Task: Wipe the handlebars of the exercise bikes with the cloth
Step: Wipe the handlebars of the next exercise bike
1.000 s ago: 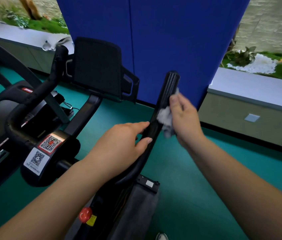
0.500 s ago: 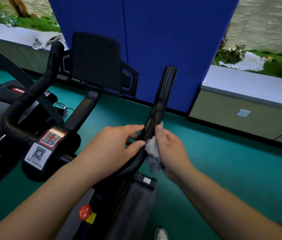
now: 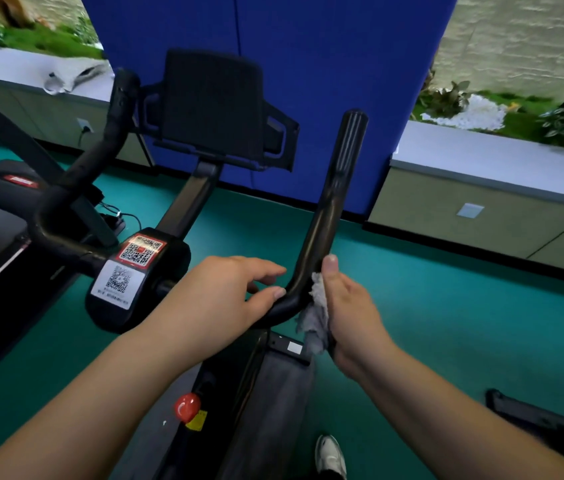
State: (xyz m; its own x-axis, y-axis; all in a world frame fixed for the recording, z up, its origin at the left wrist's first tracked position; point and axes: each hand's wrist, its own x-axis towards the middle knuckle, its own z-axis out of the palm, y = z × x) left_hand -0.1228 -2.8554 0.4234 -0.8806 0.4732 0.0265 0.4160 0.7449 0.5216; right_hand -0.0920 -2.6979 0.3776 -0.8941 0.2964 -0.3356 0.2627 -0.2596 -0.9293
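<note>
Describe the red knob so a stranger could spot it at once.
Start at the blue partition and come down the black exercise bike toward the camera. Below the left hand, low on the frame, sits the red knob: round, glossy, the only red ball, above a yellow sticker.

Forearms bare, sleeveless; white sneaker (image 3: 331,453)

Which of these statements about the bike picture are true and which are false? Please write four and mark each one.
1. The right hand holds a grey cloth against the right handlebar. True.
2. The left hand holds the cloth. False: it grips the bend of the same handlebar, bare.
3. Two QR code stickers sit on the bike's centre housing. True.
4. The cloth is at the top tip of the handlebar. False: it is low, at the bend.
</note>
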